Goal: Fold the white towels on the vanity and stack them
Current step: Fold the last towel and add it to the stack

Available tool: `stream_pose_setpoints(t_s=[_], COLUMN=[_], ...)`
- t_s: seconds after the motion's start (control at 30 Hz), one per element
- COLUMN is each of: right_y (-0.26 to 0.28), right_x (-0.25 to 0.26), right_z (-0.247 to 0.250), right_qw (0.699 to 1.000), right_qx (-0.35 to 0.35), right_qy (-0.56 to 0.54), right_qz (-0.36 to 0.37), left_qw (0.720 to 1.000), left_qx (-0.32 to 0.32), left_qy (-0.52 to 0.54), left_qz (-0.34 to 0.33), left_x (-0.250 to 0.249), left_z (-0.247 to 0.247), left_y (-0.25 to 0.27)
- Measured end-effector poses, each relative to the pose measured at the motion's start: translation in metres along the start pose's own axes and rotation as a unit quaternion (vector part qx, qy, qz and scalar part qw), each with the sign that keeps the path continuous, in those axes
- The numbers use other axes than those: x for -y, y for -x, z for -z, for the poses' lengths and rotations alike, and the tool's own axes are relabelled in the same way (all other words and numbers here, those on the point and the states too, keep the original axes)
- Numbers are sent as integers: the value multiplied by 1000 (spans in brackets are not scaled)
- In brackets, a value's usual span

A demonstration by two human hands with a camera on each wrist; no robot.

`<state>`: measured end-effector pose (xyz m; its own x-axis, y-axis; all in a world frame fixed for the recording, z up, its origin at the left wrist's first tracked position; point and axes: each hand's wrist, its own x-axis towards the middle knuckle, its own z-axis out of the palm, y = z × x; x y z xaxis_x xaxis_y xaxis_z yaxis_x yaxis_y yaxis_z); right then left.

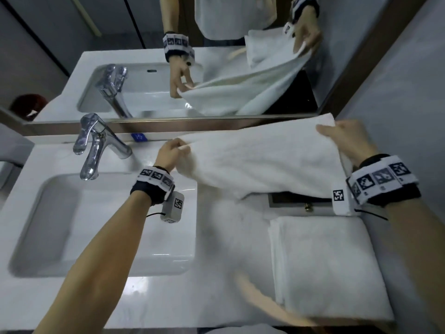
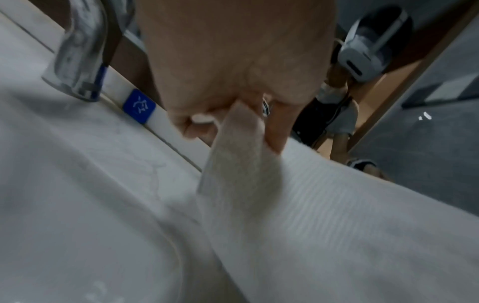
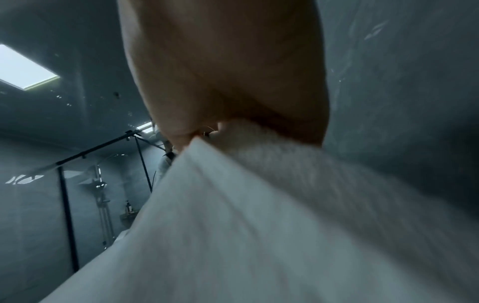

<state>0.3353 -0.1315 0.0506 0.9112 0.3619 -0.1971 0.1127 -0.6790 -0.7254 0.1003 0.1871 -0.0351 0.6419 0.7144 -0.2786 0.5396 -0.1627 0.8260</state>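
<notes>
A white towel [image 1: 260, 162] hangs stretched between my two hands above the vanity top, near the mirror. My left hand [image 1: 172, 150] pinches its left end; the left wrist view shows the towel [image 2: 298, 215] caught between thumb and fingers [image 2: 277, 127]. My right hand [image 1: 342, 138] grips the right end, raised higher; in the right wrist view the towel [image 3: 246, 215] bunches up into the curled hand [image 3: 220, 86]. A second white towel [image 1: 325, 266] lies folded flat on the counter at the front right, below my right wrist.
A white basin [image 1: 101, 225] is sunk in the vanity top [image 1: 216, 273] at left, with a chrome faucet [image 1: 96, 145] behind it. The mirror [image 1: 216, 56] runs along the back. A grey wall [image 1: 397, 92] closes the right side. A dark recess [image 1: 298, 201] shows under the held towel.
</notes>
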Motion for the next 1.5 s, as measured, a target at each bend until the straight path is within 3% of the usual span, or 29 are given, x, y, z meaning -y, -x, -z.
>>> stream_pose_setpoints(t_s=[0.1, 0.2, 0.27, 0.37, 0.43, 0.53, 0.6, 0.77, 0.87, 0.97, 1.13, 1.3, 1.37, 1.43, 1.5], right_y=[3, 11, 15, 17, 21, 26, 23, -6, -22, -31, -29, -25, -18, -9, -4], right_x=[-4, -3, -3, 0, 12, 38, 57, 90, 84, 70, 56, 43, 40, 36, 32], right_z=[-3, -10, -13, -19, -25, -33, -41, -77, -106, -124, -140, -148, -149, -154, -162], right_qw=[995, 957, 934, 930, 945, 938, 928, 943, 940, 909, 870, 855, 845, 813, 784], right_qx=[80, 214, 258, 196, 149, 195, 205, 211, 247, 267, 323, 369, 420, 484, 504], right_qy=[56, 185, 242, 297, 223, 74, 31, -22, 97, 241, 322, 309, 274, 275, 315], right_qz=[-32, -68, -51, 89, 187, 278, 309, 258, 213, 210, 187, 195, 185, 173, 177], left_qw=[998, 987, 971, 974, 987, 989, 984, 970, 967, 965, 965, 958, 949, 947, 958], left_qx=[49, 82, 105, 96, 73, 47, 31, -8, -27, -45, -103, -225, -276, -289, -261], left_qy=[-26, -112, -189, -155, -63, 77, 136, 214, 224, 225, 203, 139, 112, 88, 60], left_qz=[42, 87, 105, 132, 131, 115, 110, 114, 120, 125, 129, 108, 107, 109, 107], left_x=[4, 9, 14, 24, 30, 31, 30, 38, 43, 50, 59, 64, 69, 71, 71], left_z=[8, 10, 13, 19, 22, 26, 28, 33, 32, 31, 31, 46, 55, 58, 55], left_y=[0, 6, 12, 22, 28, 39, 45, 54, 57, 59, 61, 62, 61, 59, 58])
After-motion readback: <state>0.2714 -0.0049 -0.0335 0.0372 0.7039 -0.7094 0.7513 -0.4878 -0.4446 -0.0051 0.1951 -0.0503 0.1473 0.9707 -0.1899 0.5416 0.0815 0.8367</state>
